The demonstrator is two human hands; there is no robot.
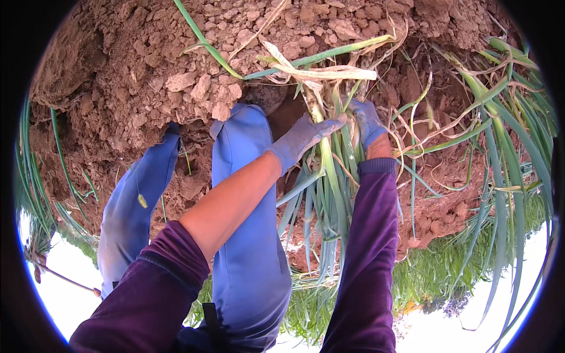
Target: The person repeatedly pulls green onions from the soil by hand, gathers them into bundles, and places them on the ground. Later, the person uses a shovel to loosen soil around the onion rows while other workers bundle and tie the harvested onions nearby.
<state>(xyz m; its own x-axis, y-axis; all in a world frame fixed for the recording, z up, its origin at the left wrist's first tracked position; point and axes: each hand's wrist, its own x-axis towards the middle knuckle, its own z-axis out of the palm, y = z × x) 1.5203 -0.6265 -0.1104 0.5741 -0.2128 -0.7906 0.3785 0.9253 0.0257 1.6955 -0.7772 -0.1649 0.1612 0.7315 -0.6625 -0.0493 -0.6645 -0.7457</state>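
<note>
Before me stands a bunch of green onions (337, 172), its pale stems at the top and its long green leaves hanging down between my forearms. My left hand (304, 139), in a thin grey-blue glove, grips the stems from the left, with the thumb across the front. From the right, my right hand (366, 119), gloved alike, holds the same bunch; its fingers are partly hidden behind the stems. Dry, papery leaves (326, 73) lie across the stems just above both hands. The root ends are hard to make out against the soil.
Crumbly reddish-brown soil (145, 84) with clods rises ahead in a bank. More green onion plants (499, 114) lean at the right, and others (33, 172) stand at the far left. My blue-trousered legs (245, 212) stand close to the bunch. Low green growth (432, 269) lies behind.
</note>
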